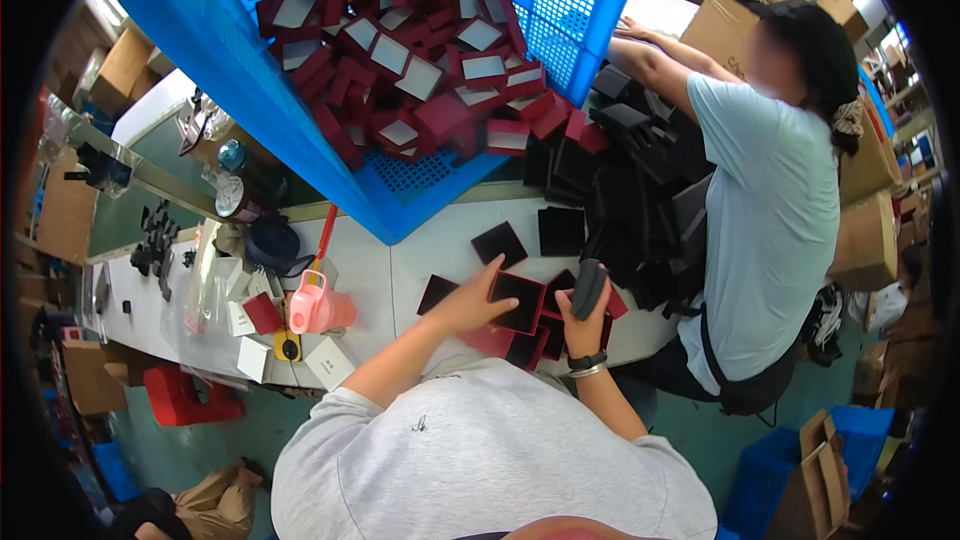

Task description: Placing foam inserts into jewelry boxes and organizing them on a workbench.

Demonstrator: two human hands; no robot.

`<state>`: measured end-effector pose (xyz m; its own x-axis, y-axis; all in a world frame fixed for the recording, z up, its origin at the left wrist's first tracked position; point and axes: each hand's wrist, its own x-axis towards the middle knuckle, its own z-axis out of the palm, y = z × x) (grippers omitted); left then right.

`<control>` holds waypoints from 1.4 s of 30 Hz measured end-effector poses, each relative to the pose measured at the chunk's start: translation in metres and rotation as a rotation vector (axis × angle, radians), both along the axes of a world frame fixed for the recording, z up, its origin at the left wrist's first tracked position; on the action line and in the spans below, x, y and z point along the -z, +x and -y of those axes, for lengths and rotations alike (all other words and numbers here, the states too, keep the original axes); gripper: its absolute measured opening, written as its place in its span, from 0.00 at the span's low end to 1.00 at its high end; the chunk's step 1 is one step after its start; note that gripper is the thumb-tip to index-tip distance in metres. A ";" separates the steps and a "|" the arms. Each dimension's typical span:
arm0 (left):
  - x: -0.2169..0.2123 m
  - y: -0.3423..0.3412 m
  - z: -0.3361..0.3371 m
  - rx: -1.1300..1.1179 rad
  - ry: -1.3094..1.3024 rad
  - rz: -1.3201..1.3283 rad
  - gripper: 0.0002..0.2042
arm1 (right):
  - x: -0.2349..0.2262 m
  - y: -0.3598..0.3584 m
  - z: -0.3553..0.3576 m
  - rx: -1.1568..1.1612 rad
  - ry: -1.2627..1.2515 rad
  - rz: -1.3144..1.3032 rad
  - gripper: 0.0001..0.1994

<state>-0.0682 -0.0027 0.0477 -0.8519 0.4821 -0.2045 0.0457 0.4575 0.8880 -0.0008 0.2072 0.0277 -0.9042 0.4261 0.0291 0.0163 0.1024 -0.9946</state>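
Observation:
My left hand [472, 302] is at the near part of the white table, its thumb and forefinger gripping the left edge of an open dark red box [520, 318] with a black inside. Upright in my right hand [582, 328] is a dark grey padded insert [589, 290], a little right of that box. More red boxes with black insides lie below and between my hands, partly hidden. A flat black panel with a red edge [499, 244] rests just beyond my left fingertips, and a black square piece [561, 232] lies to its right.
A blue plastic crate [390, 220] heaped with dark red boxes [450, 118] stands ahead. Black pieces [625, 210] pile up at the right, beside a co-worker [770, 180] in a light blue shirt. A pink cup [322, 306], white boxes [331, 362] and a yellow tape measure [289, 346] occupy the left.

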 end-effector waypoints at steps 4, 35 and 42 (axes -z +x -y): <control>0.070 -0.110 0.029 -0.429 -0.045 -0.295 0.40 | -0.016 -0.008 -0.028 -0.097 -0.033 -0.078 0.47; -0.089 0.031 0.046 -0.644 0.794 0.231 0.22 | -0.107 -0.091 0.087 -0.756 0.708 -0.438 0.53; -0.060 0.080 0.026 -0.718 0.643 0.170 0.33 | -0.093 -0.047 0.078 -0.890 0.749 -0.266 0.51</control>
<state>0.0121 -0.0282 0.1082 -0.9699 -0.0772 -0.2311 -0.2059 -0.2474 0.9468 -0.0480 0.1295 0.1207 -0.8014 -0.5505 0.2340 -0.5518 0.5295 -0.6443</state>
